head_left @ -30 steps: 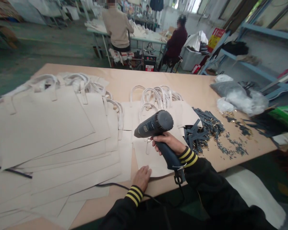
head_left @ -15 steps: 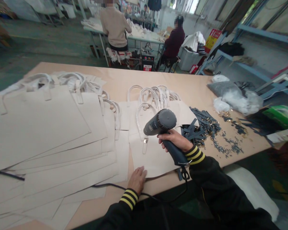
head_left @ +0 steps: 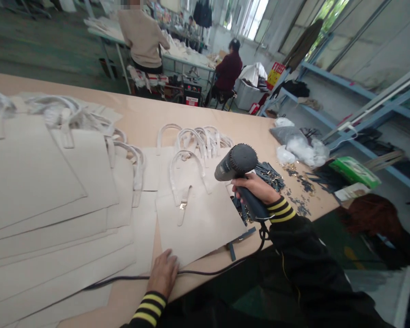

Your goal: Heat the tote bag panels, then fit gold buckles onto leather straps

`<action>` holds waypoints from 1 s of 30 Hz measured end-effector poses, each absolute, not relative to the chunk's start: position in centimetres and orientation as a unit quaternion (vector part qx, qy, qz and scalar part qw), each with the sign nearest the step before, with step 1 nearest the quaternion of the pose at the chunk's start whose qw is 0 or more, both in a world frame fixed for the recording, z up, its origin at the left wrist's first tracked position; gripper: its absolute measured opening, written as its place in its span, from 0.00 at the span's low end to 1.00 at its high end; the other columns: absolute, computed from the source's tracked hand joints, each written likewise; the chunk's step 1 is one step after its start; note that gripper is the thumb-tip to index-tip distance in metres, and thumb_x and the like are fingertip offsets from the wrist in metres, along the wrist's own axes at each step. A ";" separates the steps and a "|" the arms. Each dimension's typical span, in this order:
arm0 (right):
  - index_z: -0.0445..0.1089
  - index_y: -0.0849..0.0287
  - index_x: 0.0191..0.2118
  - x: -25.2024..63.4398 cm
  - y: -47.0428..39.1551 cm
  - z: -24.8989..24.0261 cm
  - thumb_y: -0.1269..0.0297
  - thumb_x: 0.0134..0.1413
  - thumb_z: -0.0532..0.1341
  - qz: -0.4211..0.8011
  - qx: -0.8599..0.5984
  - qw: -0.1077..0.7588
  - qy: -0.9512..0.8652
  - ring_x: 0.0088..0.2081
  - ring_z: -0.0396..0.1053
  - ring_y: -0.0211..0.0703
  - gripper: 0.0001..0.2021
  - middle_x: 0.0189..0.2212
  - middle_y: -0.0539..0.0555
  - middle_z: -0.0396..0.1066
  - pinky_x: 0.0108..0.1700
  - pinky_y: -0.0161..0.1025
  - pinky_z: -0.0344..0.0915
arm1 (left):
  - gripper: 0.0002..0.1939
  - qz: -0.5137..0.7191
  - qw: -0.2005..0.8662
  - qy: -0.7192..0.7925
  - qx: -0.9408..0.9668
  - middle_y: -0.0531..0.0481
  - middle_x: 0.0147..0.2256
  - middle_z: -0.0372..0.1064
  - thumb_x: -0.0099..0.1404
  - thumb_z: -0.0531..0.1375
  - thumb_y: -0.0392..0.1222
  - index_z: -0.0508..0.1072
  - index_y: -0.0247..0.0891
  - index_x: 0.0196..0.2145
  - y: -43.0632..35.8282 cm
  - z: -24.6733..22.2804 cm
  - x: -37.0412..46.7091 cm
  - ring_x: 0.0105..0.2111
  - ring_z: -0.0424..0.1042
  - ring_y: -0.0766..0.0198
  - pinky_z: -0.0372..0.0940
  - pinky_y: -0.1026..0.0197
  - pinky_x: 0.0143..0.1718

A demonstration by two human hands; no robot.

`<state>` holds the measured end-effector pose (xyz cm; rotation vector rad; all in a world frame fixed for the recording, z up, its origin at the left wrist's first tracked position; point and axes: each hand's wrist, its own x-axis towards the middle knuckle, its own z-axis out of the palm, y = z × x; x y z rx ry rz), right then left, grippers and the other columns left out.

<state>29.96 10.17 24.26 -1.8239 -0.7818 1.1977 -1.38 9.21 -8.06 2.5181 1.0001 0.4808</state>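
Front bag (head_left: 198, 228): one, on the table (head_left: 136, 107); one strap (head_left: 185, 210) with a gold clasp on its face.
Heat gun (head_left: 237, 163): one, above the front bag's right side; nozzle pointing left, outlet hard to make out.
Right hand (head_left: 254, 187): one, fingers wrapped round the heat gun's handle, partly hidden by it.
Left hand (head_left: 164, 272): one, palm down at the front bag's lower left corner, fingers nearly together, pinching nothing.
Cord (head_left: 208, 273): one, below the front bag, partly hidden by the left hand.
Bag pile (head_left: 48, 182): left of the front bag, cut off, count unclear.
Dark strips (head_left: 268, 175): many, right of the front bag, partly covered.
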 end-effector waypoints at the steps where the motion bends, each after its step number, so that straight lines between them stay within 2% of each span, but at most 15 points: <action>1: 0.65 0.65 0.27 30.0 10.2 24.2 0.66 0.45 0.62 0.463 -0.728 0.399 -0.311 0.19 0.64 0.37 0.08 0.22 0.54 0.66 0.17 0.33 0.65 | 0.10 0.172 0.193 0.369 0.893 0.42 0.42 0.66 0.59 0.53 0.41 0.72 0.39 0.34 9.2 -7.9 -1.4 0.43 0.67 0.55 0.66 0.52 0.44; 5: 0.65 0.65 0.27 30.0 9.5 24.4 0.64 0.47 0.62 0.465 -0.713 0.414 -0.322 0.20 0.64 0.37 0.08 0.23 0.54 0.66 0.17 0.32 0.65 | 0.10 0.185 0.212 0.411 0.867 0.43 0.37 0.66 0.58 0.53 0.41 0.71 0.38 0.34 8.5 -6.9 -1.7 0.38 0.67 0.56 0.66 0.53 0.42; 11: 0.66 0.65 0.33 28.8 6.2 24.9 0.62 0.46 0.63 0.542 -0.671 0.382 -0.332 0.22 0.65 0.37 0.11 0.26 0.55 0.67 0.19 0.33 0.65 | 0.07 0.198 0.357 0.514 0.755 0.45 0.29 0.63 0.54 0.51 0.42 0.66 0.38 0.28 6.2 -4.7 -2.4 0.33 0.65 0.56 0.64 0.51 0.41; 16: 0.66 0.64 0.36 25.9 2.0 23.6 0.63 0.46 0.63 0.665 -0.604 0.308 -0.313 0.23 0.66 0.37 0.12 0.27 0.53 0.67 0.20 0.32 0.65 | 0.08 0.205 0.383 0.606 0.666 0.45 0.30 0.66 0.54 0.50 0.44 0.65 0.38 0.28 5.6 -4.0 -4.2 0.35 0.67 0.56 0.64 0.50 0.43; 20: 0.66 0.66 0.32 22.2 1.1 20.6 0.61 0.44 0.64 0.738 -0.526 0.283 -0.313 0.22 0.65 0.35 0.13 0.26 0.53 0.66 0.19 0.30 0.64 | 0.11 0.249 0.395 0.674 0.572 0.47 0.27 0.68 0.55 0.48 0.45 0.65 0.36 0.30 7.3 -2.9 -5.3 0.29 0.70 0.60 0.69 0.54 0.33; 22: 0.66 0.67 0.33 20.6 1.6 19.0 0.62 0.43 0.65 0.758 -0.494 0.287 -0.316 0.21 0.65 0.35 0.13 0.25 0.52 0.66 0.18 0.30 0.64 | 0.12 0.281 0.401 0.688 0.535 0.45 0.29 0.69 0.56 0.46 0.45 0.64 0.35 0.30 8.7 -2.1 -5.5 0.29 0.71 0.61 0.70 0.57 0.29; 25: 0.66 0.66 0.33 19.4 2.1 17.4 0.63 0.43 0.65 0.775 -0.462 0.289 -0.321 0.21 0.66 0.35 0.13 0.25 0.52 0.66 0.19 0.30 0.65 | 0.14 0.324 0.406 0.694 0.498 0.43 0.32 0.69 0.57 0.45 0.45 0.63 0.34 0.31 10.9 -0.8 -5.7 0.32 0.73 0.62 0.71 0.58 0.30; 30: 0.65 0.67 0.34 20.0 0.8 17.0 0.63 0.45 0.64 0.788 -0.456 0.277 -0.308 0.21 0.65 0.34 0.13 0.25 0.52 0.66 0.19 0.30 0.65 | 0.13 0.322 0.422 0.683 0.501 0.44 0.31 0.71 0.57 0.46 0.44 0.64 0.33 0.30 13.4 0.2 -5.1 0.31 0.73 0.63 0.71 0.58 0.32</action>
